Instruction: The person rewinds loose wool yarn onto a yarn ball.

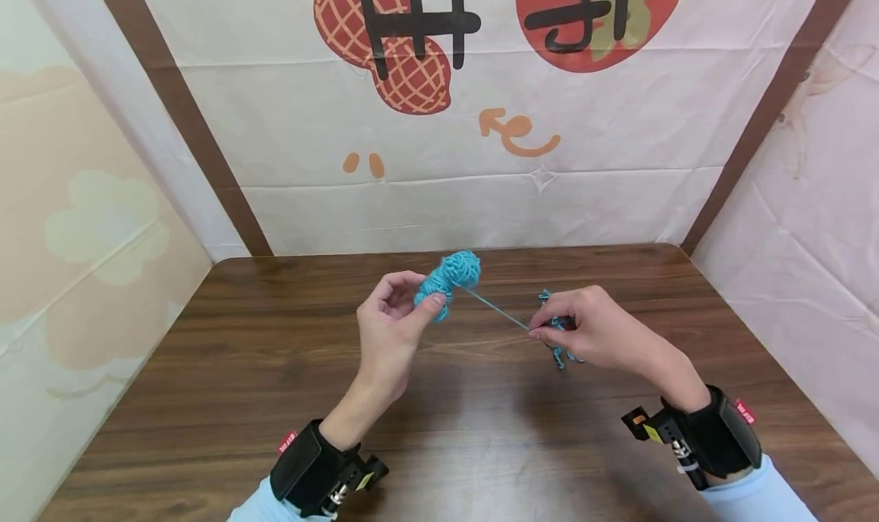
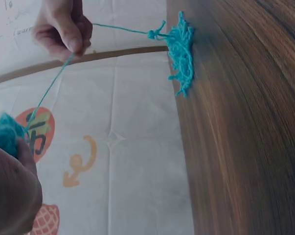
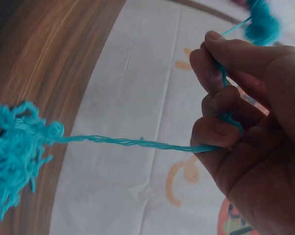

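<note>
My left hand (image 1: 386, 335) holds a wound bundle of turquoise yarn (image 1: 458, 270), narrow in the middle, between thumb and fingers. From the bundle a taut yarn strand (image 1: 496, 309) runs across to my right hand (image 1: 607, 331), where thumb and forefinger pinch it. In the right wrist view the strand passes on behind the curled fingers (image 3: 220, 100) and leaves the palm side as a twisted length (image 3: 127, 142). That length leads to a loose tangle of yarn (image 2: 180, 54), which the right hand partly covers in the head view.
Both hands are over a brown wooden table (image 1: 275, 400). A white printed cloth (image 1: 309, 217) stands along its far edge, with more cloth panels at the left (image 1: 103, 240) and right (image 1: 790, 224). Each wrist wears a black camera band (image 1: 724, 434).
</note>
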Demonstrator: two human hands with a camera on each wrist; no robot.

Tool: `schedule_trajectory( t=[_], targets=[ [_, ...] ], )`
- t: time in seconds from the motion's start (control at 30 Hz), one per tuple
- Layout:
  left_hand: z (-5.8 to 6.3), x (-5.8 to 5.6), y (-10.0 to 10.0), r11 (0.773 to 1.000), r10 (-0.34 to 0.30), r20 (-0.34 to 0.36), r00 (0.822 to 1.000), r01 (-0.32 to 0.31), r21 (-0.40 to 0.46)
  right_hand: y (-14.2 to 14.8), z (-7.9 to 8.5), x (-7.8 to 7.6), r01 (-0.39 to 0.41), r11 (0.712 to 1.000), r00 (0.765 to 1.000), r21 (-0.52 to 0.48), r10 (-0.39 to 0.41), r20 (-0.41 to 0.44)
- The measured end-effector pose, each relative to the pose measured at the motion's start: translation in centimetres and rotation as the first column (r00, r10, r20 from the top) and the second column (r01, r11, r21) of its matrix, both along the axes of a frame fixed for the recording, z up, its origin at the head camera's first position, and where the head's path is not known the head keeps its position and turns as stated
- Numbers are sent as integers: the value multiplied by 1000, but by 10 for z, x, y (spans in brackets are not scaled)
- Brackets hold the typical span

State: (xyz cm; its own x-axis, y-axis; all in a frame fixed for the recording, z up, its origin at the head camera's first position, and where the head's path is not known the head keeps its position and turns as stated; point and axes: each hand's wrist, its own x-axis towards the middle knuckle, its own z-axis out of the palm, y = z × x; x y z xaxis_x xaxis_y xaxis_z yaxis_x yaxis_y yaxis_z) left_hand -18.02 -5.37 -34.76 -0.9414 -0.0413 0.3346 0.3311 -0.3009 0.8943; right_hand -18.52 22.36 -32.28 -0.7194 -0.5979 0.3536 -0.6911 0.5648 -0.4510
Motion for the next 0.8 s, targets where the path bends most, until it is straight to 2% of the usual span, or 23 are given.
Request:
schedule_trajectory(
  t=[0.1,0.2,0.27,0.37,0.5,0.67,0.8],
  targets=[
    [0,-3,-3,999,47,31,998,-46,-15,-11,4,8,-52,998,999,19,52,2],
    [-2,-5,-5,988,100,6,995,-99,-115,-20,8,15,-97,995,995,39,96,3],
    [-5,-6,-7,966,136,-38,990,-141,-216,-25,11,20,-122,991,993,53,122,1],
    [-11,-6,-9,913,151,-111,982,-181,-366,-31,16,28,-148,986,989,75,149,-7],
    [-18,-4,-10,848,99,-144,985,-159,-505,-35,22,36,-157,983,987,92,159,-8],
    [-23,1,-10,790,15,-152,988,-105,-604,-38,28,41,-176,982,984,70,177,-5],
    [-27,5,-11,728,-73,-188,979,-77,-681,-41,30,44,-201,979,978,28,202,-44]
  ],
)
